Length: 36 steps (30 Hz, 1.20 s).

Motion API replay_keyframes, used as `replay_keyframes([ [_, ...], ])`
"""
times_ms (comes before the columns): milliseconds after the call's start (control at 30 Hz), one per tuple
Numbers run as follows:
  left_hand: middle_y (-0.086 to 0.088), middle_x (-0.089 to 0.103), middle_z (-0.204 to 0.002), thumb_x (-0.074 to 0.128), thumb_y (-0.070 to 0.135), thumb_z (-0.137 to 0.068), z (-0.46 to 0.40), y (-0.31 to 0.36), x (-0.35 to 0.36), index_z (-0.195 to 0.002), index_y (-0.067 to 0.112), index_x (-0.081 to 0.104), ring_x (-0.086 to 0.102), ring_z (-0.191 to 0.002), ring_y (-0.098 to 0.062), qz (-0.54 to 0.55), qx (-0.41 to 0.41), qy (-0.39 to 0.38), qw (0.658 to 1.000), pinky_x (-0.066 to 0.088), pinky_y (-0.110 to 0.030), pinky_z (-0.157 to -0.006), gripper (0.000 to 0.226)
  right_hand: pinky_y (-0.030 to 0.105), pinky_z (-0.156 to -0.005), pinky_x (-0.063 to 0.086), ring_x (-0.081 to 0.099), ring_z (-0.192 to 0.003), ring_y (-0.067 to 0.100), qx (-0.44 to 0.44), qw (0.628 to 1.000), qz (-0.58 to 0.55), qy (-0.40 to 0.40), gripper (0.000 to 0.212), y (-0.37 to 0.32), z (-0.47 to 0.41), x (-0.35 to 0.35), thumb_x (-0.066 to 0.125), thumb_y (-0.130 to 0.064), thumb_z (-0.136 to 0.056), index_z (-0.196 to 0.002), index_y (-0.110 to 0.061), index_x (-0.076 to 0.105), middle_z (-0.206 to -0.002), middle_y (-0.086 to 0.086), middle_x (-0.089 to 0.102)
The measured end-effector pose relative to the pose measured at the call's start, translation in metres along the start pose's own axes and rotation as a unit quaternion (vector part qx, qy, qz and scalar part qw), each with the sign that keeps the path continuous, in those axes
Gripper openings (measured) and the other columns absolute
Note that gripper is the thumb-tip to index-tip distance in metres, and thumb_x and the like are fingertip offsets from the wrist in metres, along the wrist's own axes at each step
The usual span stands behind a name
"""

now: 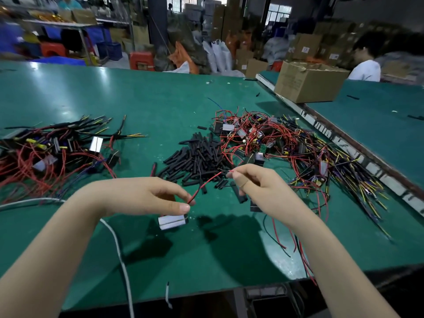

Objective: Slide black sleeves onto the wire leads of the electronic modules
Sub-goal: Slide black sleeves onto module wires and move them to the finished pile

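A red wire lead (pixel 207 182) stretches between my two hands above the green table. My left hand (pixel 149 196) pinches its lower end between thumb and finger, with a small silver-and-black module (pixel 172 222) hanging just under that hand. My right hand (pixel 259 187) pinches the lead's upper tip, and more red and black wires trail down below its wrist. Behind the hands lies a heap of loose black sleeves (pixel 199 157). A tangle of modules with bare red, yellow and black leads (pixel 286 143) lies to the right. Modules with sleeved leads (pixel 57 145) are piled at the left.
A white cable (pixel 119 249) runs across the near left of the green table (pixel 160 99). A cardboard box (pixel 307 81) stands on the adjoining table at the back right, where a person in white sits. Stools, boxes and bags fill the background.
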<state>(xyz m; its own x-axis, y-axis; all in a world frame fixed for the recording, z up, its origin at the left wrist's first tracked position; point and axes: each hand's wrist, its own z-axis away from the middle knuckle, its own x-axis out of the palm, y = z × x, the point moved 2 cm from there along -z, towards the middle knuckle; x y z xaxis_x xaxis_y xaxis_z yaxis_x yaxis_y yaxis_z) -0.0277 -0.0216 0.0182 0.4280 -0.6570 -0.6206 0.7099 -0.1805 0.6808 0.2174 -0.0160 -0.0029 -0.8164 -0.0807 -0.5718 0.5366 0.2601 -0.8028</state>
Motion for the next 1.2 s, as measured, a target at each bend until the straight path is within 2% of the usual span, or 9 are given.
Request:
replay_keyframes([
  [100,0.028,0.067,-0.092,0.058,0.054,-0.085,-0.006,0.005,0.010,-0.100,0.047,0.065,0.059,-0.092,0.010,-0.078,-0.012,0.006,0.997,0.041,-0.030,-0.093,0.018,0.016,-0.051,0.033,0.040,-0.050,-0.001,0.006,1.000,-0.020,0.011,0.009,0.007,0.006,0.006,0.055,-0.033,-0.095,-0.093,-0.035,0.064,-0.065,-0.013,0.057],
  [200,0.041,0.059,-0.094,0.051,0.063,-0.084,-0.012,0.011,0.019,-0.098,0.058,0.059,0.050,-0.099,0.017,-0.180,-0.040,0.088,0.979,0.027,-0.033,-0.091,0.017,0.014,-0.053,0.032,0.040,-0.052,-0.001,0.014,0.998,-0.061,0.020,0.008,0.012,0.012,0.012,0.060,-0.028,-0.092,-0.093,-0.034,0.065,-0.065,-0.018,0.055],
  [333,0.027,0.065,-0.088,0.060,0.058,-0.081,-0.020,0.023,0.025,-0.094,0.045,0.065,0.056,-0.092,0.008,-0.064,0.028,0.260,0.963,0.037,-0.030,-0.093,0.018,0.007,-0.052,0.035,0.045,-0.052,-0.004,0.020,0.993,-0.107,0.033,0.010,0.011,0.015,0.018,0.062,-0.020,-0.092,-0.090,-0.030,0.065,-0.061,-0.020,0.057],
  [467,0.011,0.065,-0.082,0.067,0.021,-0.084,-0.029,0.032,0.041,-0.091,0.023,0.071,0.056,-0.080,0.004,0.010,0.103,0.433,0.895,0.038,-0.006,-0.071,0.008,0.013,-0.055,0.044,0.051,-0.055,0.001,0.051,0.982,-0.169,0.069,0.011,0.011,0.014,0.022,0.059,-0.021,-0.093,-0.087,-0.029,0.065,-0.066,-0.011,0.062],
  [567,0.003,0.062,-0.088,0.067,0.007,-0.083,-0.028,0.037,0.056,-0.096,0.011,0.070,0.055,-0.080,-0.001,-0.012,0.169,0.524,0.835,0.036,-0.003,-0.072,0.013,0.013,-0.053,0.043,0.052,-0.053,0.003,0.058,0.979,-0.173,0.094,0.013,0.013,0.014,0.025,0.059,-0.021,-0.093,-0.085,-0.030,0.065,-0.064,-0.012,0.063],
  [667,0.000,0.060,-0.091,0.061,0.004,-0.080,-0.028,0.036,0.065,-0.093,0.008,0.068,0.056,-0.084,-0.011,-0.070,0.256,0.525,0.809,0.042,-0.017,-0.079,0.015,0.016,-0.052,0.043,0.052,-0.051,0.004,0.066,0.976,-0.168,0.118,0.012,0.016,0.012,0.026,0.060,-0.021,-0.093,-0.086,-0.030,0.064,-0.066,-0.011,0.066],
  [767,0.003,0.063,-0.092,0.054,0.012,-0.081,-0.031,0.037,0.072,-0.091,0.011,0.068,0.058,-0.086,-0.019,-0.164,0.304,0.413,0.843,0.047,-0.034,-0.077,0.017,0.024,-0.054,0.043,0.050,-0.048,0.008,0.074,0.974,-0.173,0.128,0.011,0.018,0.010,0.025,0.062,-0.020,-0.092,-0.087,-0.030,0.063,-0.068,-0.009,0.068],
  [933,0.007,0.065,-0.093,0.049,0.027,-0.091,-0.033,0.032,0.076,-0.104,0.022,0.070,0.060,-0.081,-0.020,-0.247,0.276,0.339,0.865,0.046,-0.032,-0.065,0.025,0.017,-0.055,0.045,0.052,-0.051,0.007,0.056,0.966,-0.229,0.109,0.013,0.017,0.013,0.024,0.064,-0.013,-0.090,-0.091,-0.027,0.066,-0.078,-0.004,0.072],
  [1200,0.005,0.057,-0.068,0.074,0.022,-0.079,-0.025,0.037,0.081,-0.091,0.024,0.074,0.059,-0.055,-0.025,-0.228,0.110,0.469,0.846,0.042,-0.029,-0.038,0.012,0.009,-0.059,0.043,0.058,-0.065,0.000,0.015,0.952,-0.305,0.027,0.021,0.007,0.016,0.017,0.063,-0.011,-0.089,-0.088,-0.028,0.075,-0.090,-0.007,0.074],
])
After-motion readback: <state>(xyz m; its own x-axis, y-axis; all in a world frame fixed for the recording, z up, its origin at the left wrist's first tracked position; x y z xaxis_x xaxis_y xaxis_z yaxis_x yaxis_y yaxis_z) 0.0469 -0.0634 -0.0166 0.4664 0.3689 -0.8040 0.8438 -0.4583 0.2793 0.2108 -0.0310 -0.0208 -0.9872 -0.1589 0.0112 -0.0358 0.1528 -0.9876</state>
